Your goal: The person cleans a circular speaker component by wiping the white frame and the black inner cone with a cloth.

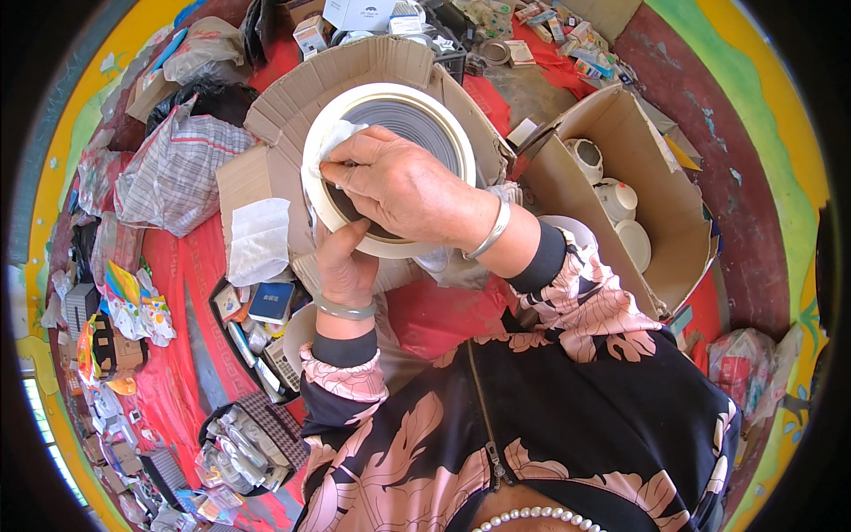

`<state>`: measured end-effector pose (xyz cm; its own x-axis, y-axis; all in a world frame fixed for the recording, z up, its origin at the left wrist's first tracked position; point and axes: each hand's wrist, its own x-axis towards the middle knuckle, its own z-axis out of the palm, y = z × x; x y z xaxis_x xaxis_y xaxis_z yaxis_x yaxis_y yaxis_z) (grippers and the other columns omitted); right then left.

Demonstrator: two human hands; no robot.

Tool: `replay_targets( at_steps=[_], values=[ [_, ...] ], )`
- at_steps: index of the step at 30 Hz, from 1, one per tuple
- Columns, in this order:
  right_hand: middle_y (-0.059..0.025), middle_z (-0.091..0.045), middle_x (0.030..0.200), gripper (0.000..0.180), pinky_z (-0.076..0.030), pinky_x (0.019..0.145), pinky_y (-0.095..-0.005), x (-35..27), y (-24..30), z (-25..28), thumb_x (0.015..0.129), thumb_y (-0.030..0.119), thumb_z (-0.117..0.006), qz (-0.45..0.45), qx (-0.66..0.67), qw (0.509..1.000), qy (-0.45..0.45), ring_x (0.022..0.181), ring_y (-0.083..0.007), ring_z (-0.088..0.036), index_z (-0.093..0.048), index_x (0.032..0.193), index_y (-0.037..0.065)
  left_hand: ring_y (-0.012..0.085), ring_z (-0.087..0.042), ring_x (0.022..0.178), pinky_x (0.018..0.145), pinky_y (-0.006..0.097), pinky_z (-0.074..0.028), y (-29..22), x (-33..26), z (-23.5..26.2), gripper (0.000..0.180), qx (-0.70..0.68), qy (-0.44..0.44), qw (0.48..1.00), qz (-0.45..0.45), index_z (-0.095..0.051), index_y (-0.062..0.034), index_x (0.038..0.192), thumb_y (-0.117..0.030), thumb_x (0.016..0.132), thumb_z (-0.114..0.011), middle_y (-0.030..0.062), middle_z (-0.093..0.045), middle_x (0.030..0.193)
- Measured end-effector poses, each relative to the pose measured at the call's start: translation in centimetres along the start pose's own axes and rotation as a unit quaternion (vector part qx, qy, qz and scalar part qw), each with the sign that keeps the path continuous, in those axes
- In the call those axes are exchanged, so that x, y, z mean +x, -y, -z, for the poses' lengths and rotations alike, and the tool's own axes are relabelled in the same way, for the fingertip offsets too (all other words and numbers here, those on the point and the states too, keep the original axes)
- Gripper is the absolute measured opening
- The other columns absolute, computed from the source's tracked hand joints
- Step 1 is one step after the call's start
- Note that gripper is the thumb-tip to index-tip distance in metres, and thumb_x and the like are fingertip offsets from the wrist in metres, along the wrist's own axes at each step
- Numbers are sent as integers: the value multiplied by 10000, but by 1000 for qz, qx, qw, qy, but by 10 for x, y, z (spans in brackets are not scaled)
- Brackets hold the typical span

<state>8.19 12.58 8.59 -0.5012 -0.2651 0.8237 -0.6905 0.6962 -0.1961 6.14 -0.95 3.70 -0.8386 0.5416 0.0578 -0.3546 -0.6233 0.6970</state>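
A round vessel with a wide cream rim (pixel 461 137) and a grey, ridged inside is held over an opened cardboard box (pixel 266 106). My right hand (pixel 403 186) reaches across it, fingers pinched on a white wipe (pixel 332 142) that presses against the rim's left side. At the near left edge, my left hand (pixel 344 270) grips the vessel, its thumb up by the rim and the other fingers mostly hidden. Another white sheet (pixel 260 238) lies on the box's left flap.
On the right stands an open cardboard box (pixel 683 204) with several white cups. A checked bag (pixel 177 168) lies at the left on red cloth (pixel 168 337). Nearer are a basket of wrapped items (pixel 244 448) and a bin with a calculator (pixel 282 363). Clutter fills the far side.
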Motion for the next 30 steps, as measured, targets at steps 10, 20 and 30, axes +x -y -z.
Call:
replay_targets(
  at_steps=[10, 20, 30],
  values=[
    [-164, -590, 1050, 318, -478, 809, -366, -16, -32, 2, 736, -19, -556, -164, -87, 982, -19, 934, -336, -577, -604, 1050, -9, 244, -499, 1105, 977, 364, -379, 9, 3, 14, 632, 13, 10, 999, -31, -402, 21, 1261, -82, 668, -594, 108, -518, 1189],
    [-208, -549, 1075, 344, -446, 843, -379, -10, -12, -12, 734, -50, -502, -167, -26, 983, -78, 965, -372, -541, -578, 1070, -43, 241, -494, 1120, 987, 366, -371, 6, 1, 7, 649, 35, 27, 999, -27, -383, 15, 1279, -100, 679, -598, 117, -500, 1214],
    [-136, -555, 1148, 323, -455, 847, -348, -7, 6, 16, 757, 4, -532, -73, 160, 967, 186, 999, -309, -551, -602, 1072, -17, 244, -470, 1155, 1000, 378, -363, -2, 7, 28, 658, -3, 28, 999, -20, -379, -22, 1291, -321, 759, -623, 126, -473, 1252]
  ],
)
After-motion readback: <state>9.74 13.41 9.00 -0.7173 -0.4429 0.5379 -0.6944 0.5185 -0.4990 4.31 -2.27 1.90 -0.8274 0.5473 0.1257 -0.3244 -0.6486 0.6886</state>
